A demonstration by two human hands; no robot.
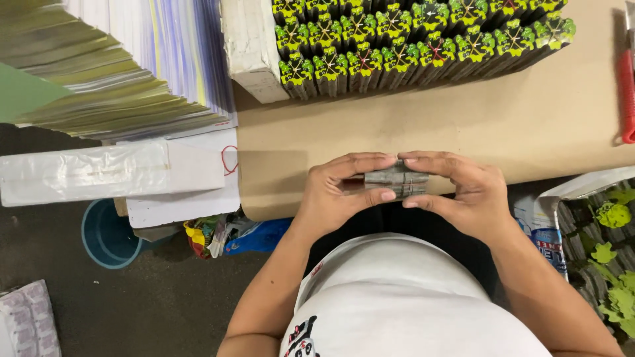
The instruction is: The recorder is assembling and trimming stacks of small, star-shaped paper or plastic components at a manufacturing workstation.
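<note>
A flat brown cardboard-covered worktable (463, 125) fills the upper middle and right of the head view, seen from above, with a dark floor (152, 304) below and to the left. The table's near edge runs just under the person's hands, and a wide bare stretch of brown surface lies between the hands and the goods at the far side.

Along that far side stand tightly packed rows of small dark card bundles with green and yellow tree shapes on top (423, 36), beside a white block (251, 46) at their left end. A red-handled tool (626, 96) lies at the table's right edge. To the left, fanned stacks of printed paper sheets (126, 59) lean over a long white plastic-wrapped package (106, 173). A blue round bucket (109, 235) sits on the floor below it. At the lower right, more green tree-shaped cards (612, 258) lie in an open container.

The left hand (337, 195) and right hand (456, 192) meet at the table's near edge, both clasped around a small thick grey stack of folded cards (395, 182). Fingers curl over its top and thumbs press its near side, so only a narrow grey band with layered edges shows between them.
</note>
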